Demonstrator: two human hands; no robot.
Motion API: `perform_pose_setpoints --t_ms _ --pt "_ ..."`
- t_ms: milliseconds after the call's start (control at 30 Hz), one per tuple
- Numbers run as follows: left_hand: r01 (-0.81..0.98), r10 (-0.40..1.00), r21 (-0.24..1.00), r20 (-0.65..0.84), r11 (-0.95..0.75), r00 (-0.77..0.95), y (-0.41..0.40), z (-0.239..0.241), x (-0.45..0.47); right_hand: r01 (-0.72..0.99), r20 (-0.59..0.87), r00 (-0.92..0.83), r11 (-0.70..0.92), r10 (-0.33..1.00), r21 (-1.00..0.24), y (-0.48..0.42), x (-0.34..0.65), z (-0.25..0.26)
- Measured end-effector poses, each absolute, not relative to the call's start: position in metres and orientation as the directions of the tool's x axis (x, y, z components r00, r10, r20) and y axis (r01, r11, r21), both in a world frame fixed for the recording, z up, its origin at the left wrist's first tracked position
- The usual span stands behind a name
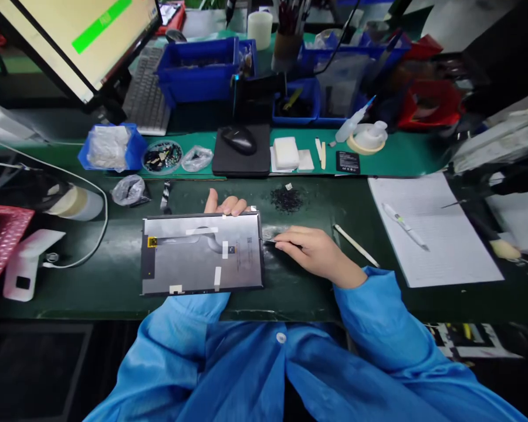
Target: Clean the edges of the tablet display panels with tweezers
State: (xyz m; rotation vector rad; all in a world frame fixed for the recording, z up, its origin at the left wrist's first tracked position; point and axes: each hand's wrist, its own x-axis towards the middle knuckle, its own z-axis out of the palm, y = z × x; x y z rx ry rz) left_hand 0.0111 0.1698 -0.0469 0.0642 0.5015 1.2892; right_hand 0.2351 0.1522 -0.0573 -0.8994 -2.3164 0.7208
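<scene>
Left hand (234,205) has the panel (202,261) gripped from underneath, fingers showing at its far edge. Right hand (312,249) is pinching a thin metal tool (269,240), tip right at the panel's near-side edge to that hand, can't tell if it's touching. Just beyond the right hand there's a pile of black bits (286,200), and a pale stick (356,245) lies just outside it. Further out that way, a pen (405,227) on some paper (449,234). Mouse (239,139) sits beyond both hands.

Between right fingers (290,237) and paper (449,255), a stick (356,246) (wooden, perhaps) intrudes.
</scene>
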Motion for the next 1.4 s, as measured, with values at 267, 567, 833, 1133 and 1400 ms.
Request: perform_pose_setpoints --t_ms 267,567,833,1133,1400 --pt "-0.903 0.929 0.358 -0.354 0.239 0.106 0.1669 -0.0399 0.0138 0.443 0.256 -0.602 0.583 0.756 -0.681 0.1512 0.2362 -0.0552" --pt "-0.924 0.947 0.301 -0.284 0.236 0.149 0.1636 -0.0427 0.0130 0.469 0.194 -0.594 0.532 0.780 -0.705 0.1499 0.2365 -0.0550" --pt "-0.904 0.931 0.345 -0.341 0.252 0.129 0.1642 -0.0406 0.0129 0.461 0.218 -0.599 0.555 0.770 -0.692 0.1501 0.2358 -0.0541" --pt "-0.902 0.932 0.361 -0.347 0.237 0.106 0.1671 -0.0405 0.0142 0.476 0.190 -0.629 0.567 0.754 -0.673 0.1499 0.2356 -0.0521" --pt "-0.915 0.931 0.322 -0.343 0.243 0.127 0.1709 -0.0449 0.0130 0.486 0.210 -0.615 0.575 0.760 -0.659 0.1505 0.2352 -0.0527"
